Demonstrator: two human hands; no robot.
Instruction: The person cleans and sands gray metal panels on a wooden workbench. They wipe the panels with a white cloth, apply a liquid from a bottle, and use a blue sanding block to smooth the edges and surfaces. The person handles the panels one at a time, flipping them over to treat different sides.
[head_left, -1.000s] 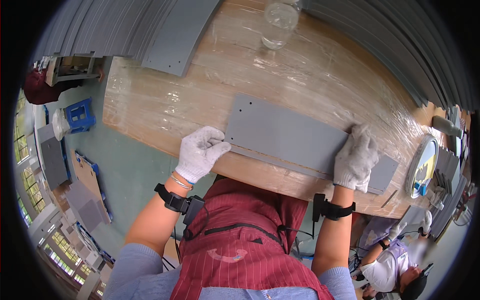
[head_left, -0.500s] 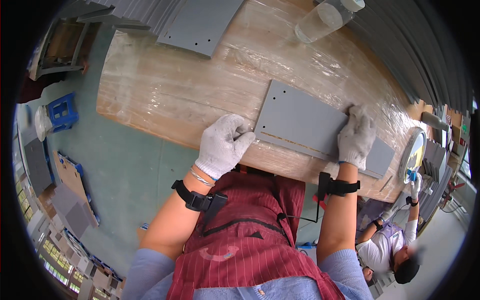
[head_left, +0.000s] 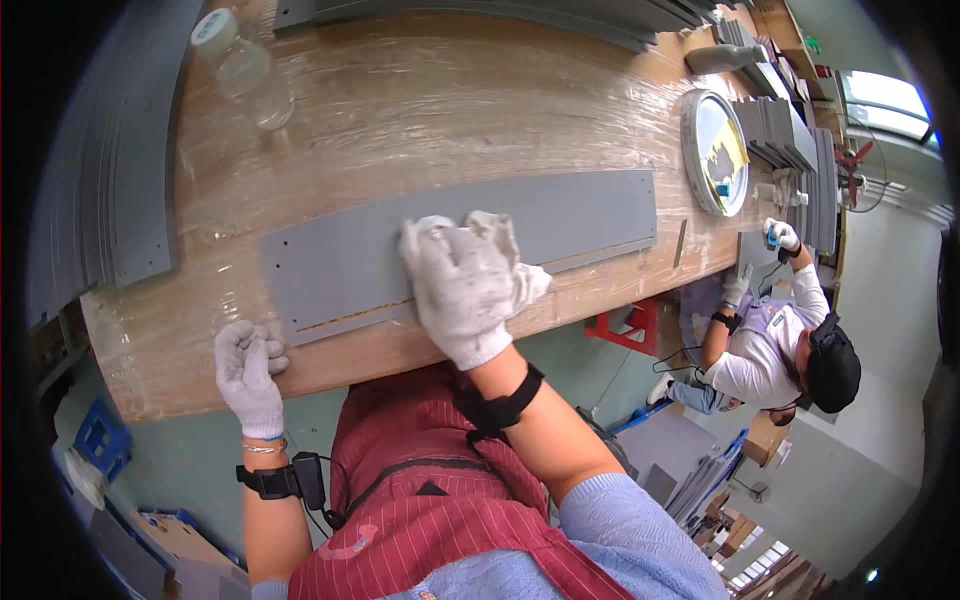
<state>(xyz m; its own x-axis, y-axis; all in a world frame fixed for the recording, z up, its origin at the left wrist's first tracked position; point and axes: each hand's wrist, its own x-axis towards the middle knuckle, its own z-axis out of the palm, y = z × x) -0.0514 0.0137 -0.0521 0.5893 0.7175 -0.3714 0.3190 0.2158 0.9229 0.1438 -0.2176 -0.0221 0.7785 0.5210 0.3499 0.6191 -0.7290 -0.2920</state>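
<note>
A dish (head_left: 714, 122) at upper right holds a yellow sheet (head_left: 737, 148) and blue piece (head_left: 723, 190). Mid-frame, the right hand (head_left: 460, 287), shifted onto the grey board (head_left: 590, 212)'s middle, now grasps a cloth (head_left: 525, 282); the left hand (head_left: 248, 372) curls lower left, grip unclear.

Shifted right gloved hand (head_left: 458, 290) from right part of grey panel (head_left: 580, 212) to its middle, now exposing white cloth (head_left: 522, 275) alongside.

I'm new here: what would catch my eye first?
Probably the long gray board on the film-wrapped table, with the gloved right hand holding a whitish cloth against it near the middle. Then the round, pale-rimmed dish beyond the board's right end, and the clear bottle at the picture's upper left.
</note>
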